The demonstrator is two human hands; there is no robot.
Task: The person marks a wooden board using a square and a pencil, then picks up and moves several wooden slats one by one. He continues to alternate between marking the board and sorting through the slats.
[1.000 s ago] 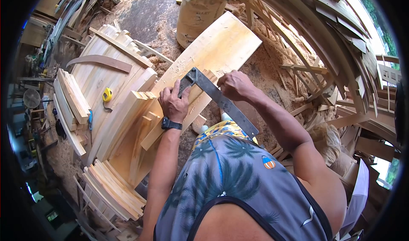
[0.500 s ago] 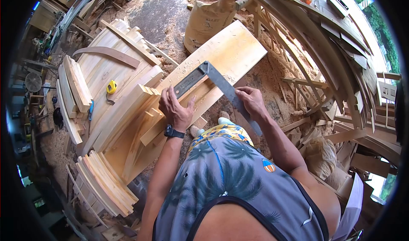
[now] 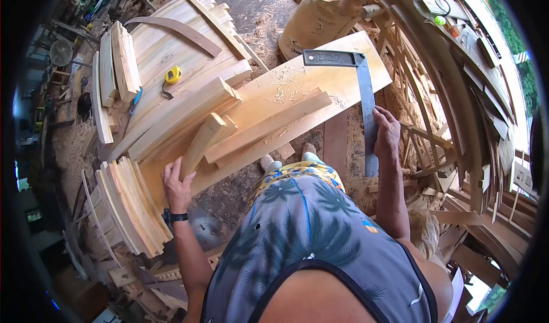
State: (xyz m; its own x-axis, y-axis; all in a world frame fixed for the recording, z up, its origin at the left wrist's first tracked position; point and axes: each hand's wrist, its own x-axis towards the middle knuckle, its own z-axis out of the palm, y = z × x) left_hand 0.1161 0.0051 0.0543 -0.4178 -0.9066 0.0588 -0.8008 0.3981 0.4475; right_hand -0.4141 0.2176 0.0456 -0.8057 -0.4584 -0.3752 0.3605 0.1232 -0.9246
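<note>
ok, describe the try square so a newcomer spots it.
Find the long pale plank slanting across mid-frame. Near its upper-right end, the right hand holds the try square. Black handle, grey metal blade: its L shape stands out from the wooden pieces.

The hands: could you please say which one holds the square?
The right hand, gripping the square by its blade; the left hand is at a wooden block.
</note>
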